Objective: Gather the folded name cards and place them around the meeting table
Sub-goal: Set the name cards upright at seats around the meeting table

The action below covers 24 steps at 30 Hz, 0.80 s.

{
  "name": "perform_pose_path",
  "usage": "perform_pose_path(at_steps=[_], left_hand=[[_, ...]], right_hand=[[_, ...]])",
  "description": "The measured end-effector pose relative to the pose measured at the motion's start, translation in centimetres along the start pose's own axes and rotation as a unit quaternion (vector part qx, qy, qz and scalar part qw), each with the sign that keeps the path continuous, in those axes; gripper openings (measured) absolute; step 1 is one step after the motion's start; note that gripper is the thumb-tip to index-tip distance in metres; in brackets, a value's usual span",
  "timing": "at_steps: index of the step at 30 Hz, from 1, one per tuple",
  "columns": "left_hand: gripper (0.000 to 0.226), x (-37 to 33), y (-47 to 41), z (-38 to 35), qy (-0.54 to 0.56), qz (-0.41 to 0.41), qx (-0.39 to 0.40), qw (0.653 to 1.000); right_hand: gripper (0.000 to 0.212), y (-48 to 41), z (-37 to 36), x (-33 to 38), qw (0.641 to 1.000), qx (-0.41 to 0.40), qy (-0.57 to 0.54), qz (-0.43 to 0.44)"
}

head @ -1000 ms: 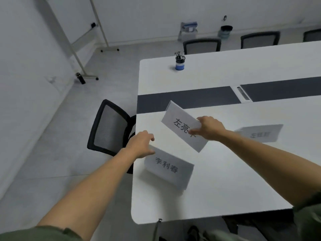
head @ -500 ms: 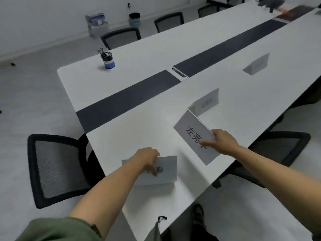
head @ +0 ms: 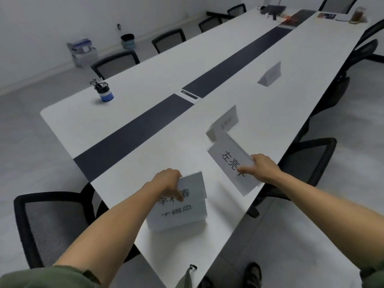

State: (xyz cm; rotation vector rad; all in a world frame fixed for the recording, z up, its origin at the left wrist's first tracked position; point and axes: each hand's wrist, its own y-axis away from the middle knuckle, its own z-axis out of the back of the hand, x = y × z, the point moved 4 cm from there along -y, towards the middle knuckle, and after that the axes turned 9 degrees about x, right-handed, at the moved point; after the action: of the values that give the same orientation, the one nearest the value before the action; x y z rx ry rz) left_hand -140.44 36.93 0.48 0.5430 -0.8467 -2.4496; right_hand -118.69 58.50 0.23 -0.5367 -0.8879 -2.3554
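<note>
On white tabletop [head: 145, 84] (dark centre strip, grey floor): left hand [head: 166, 181] grips near name card [head: 182, 204]; right hand [head: 262, 167] fingers pinch lifted name card [head: 230, 161].

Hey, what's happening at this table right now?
A person is setting out folded name cards on a long white meeting table. The left hand grips one card standing near the table's corner, while the right hand holds a second card lifted and tilted. Two more cards already stand farther along the same side. A blue pen cup sits across the table.
</note>
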Motion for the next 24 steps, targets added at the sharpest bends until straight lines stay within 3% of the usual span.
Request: perform_pose_path(at_steps=[12, 24], left_hand=[[0.052, -7.5, 0.7, 8.2, -0.035, -0.022, -0.080, 0.996], [0.056, -32.2, -5.7, 9.3, -0.077, -0.086, -0.095, 0.989]], right_hand=[[0.040, 3.7, 7.2, -2.7, 0.997, -0.064, 0.033, -0.007], [0.037, 9.5, 20.0, -22.2, 0.990, -0.131, 0.002, -0.060]])
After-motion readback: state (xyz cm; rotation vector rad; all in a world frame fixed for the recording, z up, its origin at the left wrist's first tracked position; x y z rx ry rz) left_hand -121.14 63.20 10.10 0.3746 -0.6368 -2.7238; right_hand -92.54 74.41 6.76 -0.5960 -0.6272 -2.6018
